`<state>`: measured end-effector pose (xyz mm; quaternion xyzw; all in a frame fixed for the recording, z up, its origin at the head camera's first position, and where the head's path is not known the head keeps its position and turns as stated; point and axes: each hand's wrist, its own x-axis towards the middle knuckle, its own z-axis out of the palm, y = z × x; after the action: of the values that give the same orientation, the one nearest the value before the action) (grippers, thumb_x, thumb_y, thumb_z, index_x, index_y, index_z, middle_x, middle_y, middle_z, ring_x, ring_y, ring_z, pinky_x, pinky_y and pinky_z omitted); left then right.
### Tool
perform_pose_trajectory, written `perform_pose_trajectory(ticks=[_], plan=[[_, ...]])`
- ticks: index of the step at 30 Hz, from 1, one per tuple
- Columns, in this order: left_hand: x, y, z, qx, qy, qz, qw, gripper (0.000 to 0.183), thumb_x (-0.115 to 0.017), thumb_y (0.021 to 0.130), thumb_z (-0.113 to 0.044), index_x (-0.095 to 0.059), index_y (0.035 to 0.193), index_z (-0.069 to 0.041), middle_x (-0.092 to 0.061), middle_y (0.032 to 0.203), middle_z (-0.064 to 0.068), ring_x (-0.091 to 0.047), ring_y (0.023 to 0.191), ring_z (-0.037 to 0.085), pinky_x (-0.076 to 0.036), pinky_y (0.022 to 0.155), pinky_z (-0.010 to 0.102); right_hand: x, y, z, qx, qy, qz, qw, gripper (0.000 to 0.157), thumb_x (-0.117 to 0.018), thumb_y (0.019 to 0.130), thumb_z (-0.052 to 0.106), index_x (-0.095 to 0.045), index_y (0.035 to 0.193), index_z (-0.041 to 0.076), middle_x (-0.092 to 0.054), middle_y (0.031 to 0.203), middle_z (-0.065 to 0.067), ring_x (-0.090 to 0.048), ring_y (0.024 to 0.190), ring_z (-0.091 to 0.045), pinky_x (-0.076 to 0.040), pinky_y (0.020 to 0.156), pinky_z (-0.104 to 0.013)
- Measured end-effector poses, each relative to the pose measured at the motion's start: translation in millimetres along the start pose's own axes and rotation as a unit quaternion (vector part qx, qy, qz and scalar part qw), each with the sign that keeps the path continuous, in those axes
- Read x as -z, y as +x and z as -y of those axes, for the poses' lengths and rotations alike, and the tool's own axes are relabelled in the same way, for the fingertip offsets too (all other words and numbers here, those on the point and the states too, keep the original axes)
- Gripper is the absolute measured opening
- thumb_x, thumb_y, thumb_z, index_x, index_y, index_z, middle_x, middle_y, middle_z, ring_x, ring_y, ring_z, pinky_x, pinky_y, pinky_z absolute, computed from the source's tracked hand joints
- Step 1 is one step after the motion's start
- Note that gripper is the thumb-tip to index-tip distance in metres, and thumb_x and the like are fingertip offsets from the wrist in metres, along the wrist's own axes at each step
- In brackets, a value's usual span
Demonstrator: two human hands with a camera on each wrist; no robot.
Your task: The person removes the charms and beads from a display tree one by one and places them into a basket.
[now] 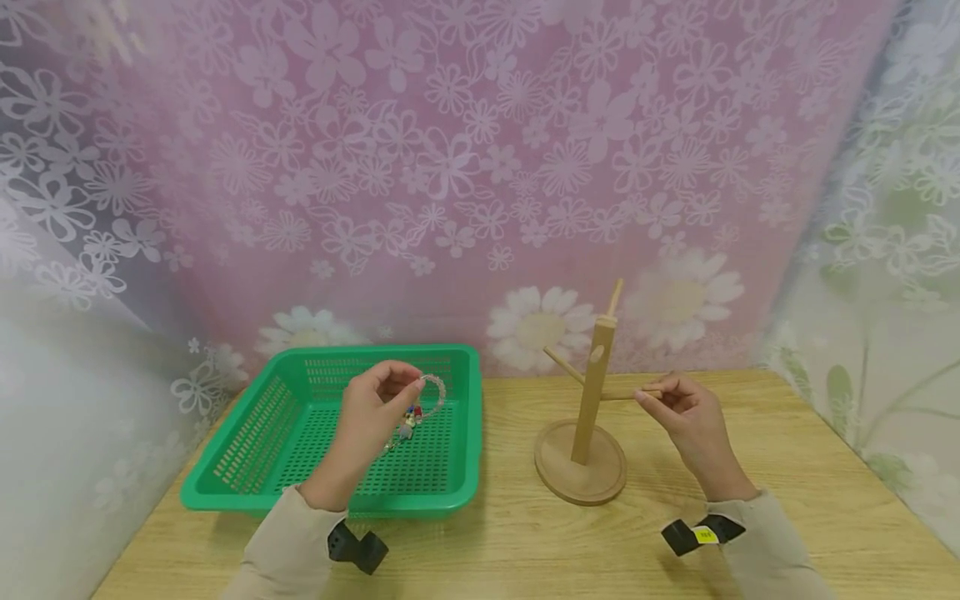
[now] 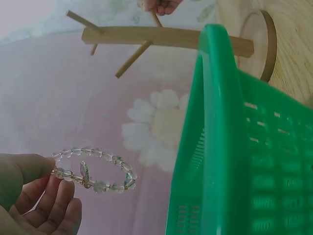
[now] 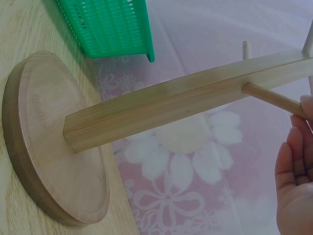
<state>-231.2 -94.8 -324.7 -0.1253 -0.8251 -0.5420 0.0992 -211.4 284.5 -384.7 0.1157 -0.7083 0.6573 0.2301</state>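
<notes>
My left hand [image 1: 372,417] pinches a bracelet of clear beads [image 2: 100,186] between thumb and forefinger, above the green basket [image 1: 471,467]. In the left wrist view the beaded loop hangs out from the fingertips, with small green and gold parts on it. Beneath it in the head view, small colourful pieces [image 1: 407,427] show inside the basket. On the right stands a wooden stand [image 1: 592,400] with a round base [image 3: 58,166] and several pegs. My right hand [image 1: 688,421] pinches the end of its right-pointing peg [image 3: 274,99] between thumb and fingers.
Basket and stand rest side by side on a light wooden table [image 1: 517,550], with a gap between them. Behind the table hangs a pink floral curtain [image 1: 480,167]. The other pegs stick out to the left and upward.
</notes>
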Motion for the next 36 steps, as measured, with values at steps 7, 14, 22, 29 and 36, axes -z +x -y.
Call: perform_pose_trajectory(ticks=[7,14,22,29,36], plan=[[17.8,2.5,6.2,0.005,0.024,0.003,0.9997,0.016,-0.063,0.092,-0.016,-0.065,0.105,-0.006,-0.064,0.097,0.007,-0.061,0.084,0.017,-0.05,0.074,0.027,0.0,0,0,0.0,0.004,-0.001,1.0,0.007,-0.066,0.085,-0.003,-0.062,0.083,0.002,-0.061,0.083,0.001,-0.06,0.075,-0.008,-0.051,0.066,-0.017],[33.4,9.7,8.7,0.011,0.044,0.009,0.9989,0.018,-0.062,0.093,-0.017,-0.065,0.106,-0.005,-0.065,0.098,0.009,-0.06,0.086,0.019,-0.048,0.073,0.029,0.0,0,-1,-0.002,0.007,-0.003,1.0,0.007,-0.067,0.084,-0.003,-0.061,0.083,0.001,-0.061,0.083,0.001,-0.06,0.075,-0.008,-0.051,0.067,-0.018],[47.8,22.6,5.4,0.045,0.026,0.028,0.9983,0.021,-0.061,0.094,-0.022,-0.063,0.108,-0.007,-0.062,0.102,0.008,-0.058,0.09,0.017,-0.046,0.078,0.032,-0.3,0,-2,0.004,0.021,-0.004,1.0,0.014,-0.064,0.084,-0.009,-0.061,0.081,0.004,-0.062,0.082,0.002,-0.06,0.074,-0.007,-0.05,0.066,-0.016],[51.5,34.8,13.5,0.055,-0.001,0.033,0.998,0.025,-0.061,0.093,-0.024,-0.061,0.11,-0.005,-0.061,0.104,0.009,-0.057,0.093,0.015,-0.045,0.084,0.032,-0.2,1,-4,0.008,0.026,-0.001,1.0,0.015,-0.064,0.084,-0.008,-0.061,0.079,0.005,-0.061,0.082,0.003,-0.06,0.074,-0.007,-0.051,0.065,-0.017],[54.9,46.5,20.4,0.059,-0.013,0.029,0.9977,0.032,-0.06,0.094,-0.025,-0.059,0.114,-0.001,-0.059,0.104,0.008,-0.055,0.098,0.021,-0.043,0.088,0.035,-0.6,0,-2,0.007,0.018,-0.002,1.0,0.012,-0.065,0.084,-0.008,-0.06,0.081,0.003,-0.061,0.083,0.003,-0.06,0.074,-0.007,-0.051,0.065,-0.017]])
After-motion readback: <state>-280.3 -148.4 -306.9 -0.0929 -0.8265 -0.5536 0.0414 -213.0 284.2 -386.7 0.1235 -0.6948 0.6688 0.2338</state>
